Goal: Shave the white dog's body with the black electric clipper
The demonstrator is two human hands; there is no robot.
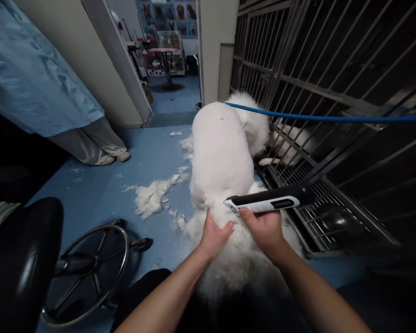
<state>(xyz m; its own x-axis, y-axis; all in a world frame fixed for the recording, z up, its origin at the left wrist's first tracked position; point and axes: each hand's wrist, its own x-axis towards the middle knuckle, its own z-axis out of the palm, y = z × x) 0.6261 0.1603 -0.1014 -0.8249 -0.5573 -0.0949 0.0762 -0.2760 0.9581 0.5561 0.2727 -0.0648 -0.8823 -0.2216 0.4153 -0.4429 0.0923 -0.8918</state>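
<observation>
A white fluffy dog (222, 148) stands with its rear toward me. Its back is clipped smooth, while its head (251, 122) and hindquarters carry long fur. My right hand (265, 229) is closed around black and white hair clippers (263, 201). Their blade end touches the fur at the base of the back. My left hand (214, 233) rests on the rump just left of the clippers, its thumb and forefinger spread apart. The other left fingers are hidden. Loose long white fur (242, 268) hangs below both hands.
Metal cages (284, 78) line the right, another animal's leg (270, 162) showing inside. A blue lead (315, 117) stretches from the dog rightward. Cut fur (150, 196) lies on the blue floor. A wheeled stool (93, 268) stands left; a person in blue (38, 78) stands beyond it.
</observation>
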